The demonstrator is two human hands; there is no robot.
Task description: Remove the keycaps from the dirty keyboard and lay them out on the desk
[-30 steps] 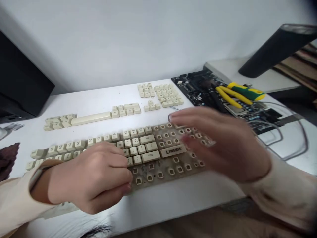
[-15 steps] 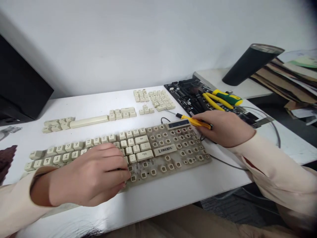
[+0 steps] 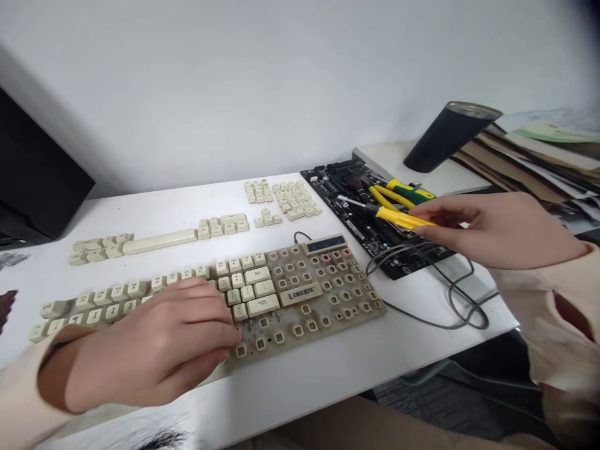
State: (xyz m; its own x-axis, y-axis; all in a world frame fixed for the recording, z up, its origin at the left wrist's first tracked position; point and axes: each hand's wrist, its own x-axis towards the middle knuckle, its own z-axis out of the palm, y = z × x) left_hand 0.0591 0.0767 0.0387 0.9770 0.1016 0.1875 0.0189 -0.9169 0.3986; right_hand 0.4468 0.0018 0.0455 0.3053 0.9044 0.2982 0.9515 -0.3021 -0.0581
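Note:
A dirty beige keyboard (image 3: 300,294) lies on the white desk, its right half stripped to bare switches and its left half still carrying keycaps. My left hand (image 3: 150,344) lies curled over the lower keycaps, its fingertips at the edge of the bare area. Whether it pinches a keycap is hidden. My right hand (image 3: 492,231) is shut on a yellow-handled screwdriver (image 3: 398,217), whose thin shaft points left above a black motherboard (image 3: 360,225). A yellow-handled pair of pliers (image 3: 387,197) and a green-and-yellow screwdriver (image 3: 407,192) lie on the board.
Removed keycaps (image 3: 285,200) sit in sorted groups behind the keyboard, with a long spacebar (image 3: 159,242) among them. A grey cable (image 3: 450,300) loops beside the board. A black monitor (image 3: 32,187) stands left; a dark tumbler (image 3: 445,137) and stacked papers (image 3: 529,150) stand back right.
My right hand has moved from over the keyboard's right part to above the motherboard, now with the yellow screwdriver in it. My left hand stays on the keyboard. The view has shifted slightly.

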